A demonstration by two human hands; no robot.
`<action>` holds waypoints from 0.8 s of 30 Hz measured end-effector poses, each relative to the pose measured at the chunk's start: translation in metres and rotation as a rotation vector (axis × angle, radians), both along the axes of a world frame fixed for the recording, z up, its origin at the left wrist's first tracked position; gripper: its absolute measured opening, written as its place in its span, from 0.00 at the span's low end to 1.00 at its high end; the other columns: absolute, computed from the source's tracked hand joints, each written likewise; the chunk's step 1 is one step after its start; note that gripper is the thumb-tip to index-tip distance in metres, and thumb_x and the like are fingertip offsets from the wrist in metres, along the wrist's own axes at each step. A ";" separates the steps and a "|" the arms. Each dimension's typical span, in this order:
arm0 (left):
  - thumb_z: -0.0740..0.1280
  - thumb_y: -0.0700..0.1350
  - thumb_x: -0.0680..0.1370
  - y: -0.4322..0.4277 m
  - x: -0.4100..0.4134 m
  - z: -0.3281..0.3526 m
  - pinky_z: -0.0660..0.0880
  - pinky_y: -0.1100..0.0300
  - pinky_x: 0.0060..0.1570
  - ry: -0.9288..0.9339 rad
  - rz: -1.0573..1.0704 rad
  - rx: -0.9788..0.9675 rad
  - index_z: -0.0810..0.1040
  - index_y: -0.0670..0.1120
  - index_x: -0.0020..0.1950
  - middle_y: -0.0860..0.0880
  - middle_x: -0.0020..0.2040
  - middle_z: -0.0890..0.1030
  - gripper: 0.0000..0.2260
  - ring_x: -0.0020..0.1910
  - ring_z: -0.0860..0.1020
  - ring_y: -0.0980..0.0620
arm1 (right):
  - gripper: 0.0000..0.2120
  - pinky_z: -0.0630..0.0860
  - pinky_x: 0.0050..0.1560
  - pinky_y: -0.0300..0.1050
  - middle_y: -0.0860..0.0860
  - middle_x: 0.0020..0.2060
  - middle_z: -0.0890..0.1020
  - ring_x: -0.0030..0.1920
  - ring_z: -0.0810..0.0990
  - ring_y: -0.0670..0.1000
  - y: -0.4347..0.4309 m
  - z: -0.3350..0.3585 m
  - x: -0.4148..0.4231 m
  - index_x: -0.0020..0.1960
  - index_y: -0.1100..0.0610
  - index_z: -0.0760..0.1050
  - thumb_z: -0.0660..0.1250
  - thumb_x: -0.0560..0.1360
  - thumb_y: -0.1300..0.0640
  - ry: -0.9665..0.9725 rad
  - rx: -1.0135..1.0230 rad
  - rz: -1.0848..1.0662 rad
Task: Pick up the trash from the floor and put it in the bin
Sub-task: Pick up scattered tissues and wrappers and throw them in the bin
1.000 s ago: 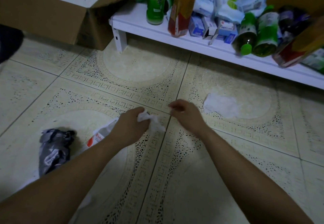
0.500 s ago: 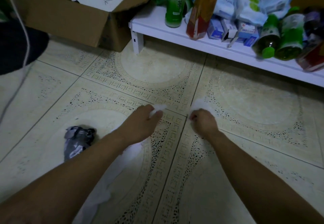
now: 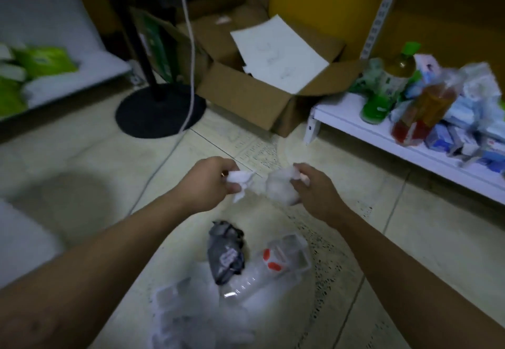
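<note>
Crumpled white tissue [image 3: 241, 184] pinched in the left grip [image 3: 210, 182], held above the tiled floor [image 3: 82, 163] at mid-scene. Just right of it, a larger soft white wad [image 3: 281, 190] in the right grip [image 3: 314, 188].

Likely trouble from here: loose tissue ends slipping out on the way to the bin, for want of a fuller hold. With both grips occupied, no free fingers for the litter on the floor. Light plastic underfoot, easily kicked or crushed.

Both grips closed round their scraps, fingers curled, the two white pieces nearly touching.

Nearer, on the floor between the forearms: a dark crumpled wrapper [image 3: 225, 253] against a clear plastic pack with red marks [image 3: 278, 264], and a clear plastic tray [image 3: 188, 313] nearest of all.

No bin anywhere in view.

Far centre, an open cardboard box [image 3: 246, 100] with white paper on top. Far left, a round black stand base [image 3: 159, 111]. Far right, a low white shelf [image 3: 382, 141] crowded with bottles [image 3: 390, 83] and small packets.
</note>
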State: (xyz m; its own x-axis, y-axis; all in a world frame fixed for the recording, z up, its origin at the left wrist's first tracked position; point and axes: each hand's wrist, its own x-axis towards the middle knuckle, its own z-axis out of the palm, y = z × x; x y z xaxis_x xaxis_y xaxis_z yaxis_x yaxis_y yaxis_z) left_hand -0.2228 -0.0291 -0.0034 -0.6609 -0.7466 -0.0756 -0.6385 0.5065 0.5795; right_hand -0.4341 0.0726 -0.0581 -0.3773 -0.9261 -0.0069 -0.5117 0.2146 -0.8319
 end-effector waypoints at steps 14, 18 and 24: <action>0.60 0.46 0.80 -0.050 0.226 0.167 0.67 0.58 0.32 -0.032 0.132 -0.385 0.76 0.48 0.47 0.53 0.35 0.76 0.06 0.34 0.75 0.53 | 0.11 0.80 0.37 0.48 0.57 0.35 0.76 0.34 0.77 0.53 -0.092 0.204 0.227 0.41 0.58 0.72 0.60 0.80 0.54 -0.215 -0.101 0.505; 0.57 0.44 0.81 -0.053 0.302 0.185 0.68 0.57 0.36 -0.061 0.198 -0.456 0.75 0.47 0.49 0.49 0.42 0.78 0.08 0.41 0.76 0.48 | 0.06 0.79 0.32 0.39 0.51 0.29 0.81 0.29 0.81 0.48 -0.108 0.231 0.297 0.52 0.52 0.70 0.55 0.81 0.55 -0.051 -0.062 0.539; 0.64 0.42 0.76 -0.042 0.431 0.164 0.67 0.77 0.27 -0.193 0.331 -0.271 0.83 0.53 0.53 0.54 0.37 0.81 0.11 0.24 0.73 0.69 | 0.13 0.83 0.44 0.53 0.54 0.42 0.79 0.39 0.83 0.53 -0.131 0.226 0.437 0.47 0.54 0.73 0.54 0.75 0.68 0.100 -0.111 0.663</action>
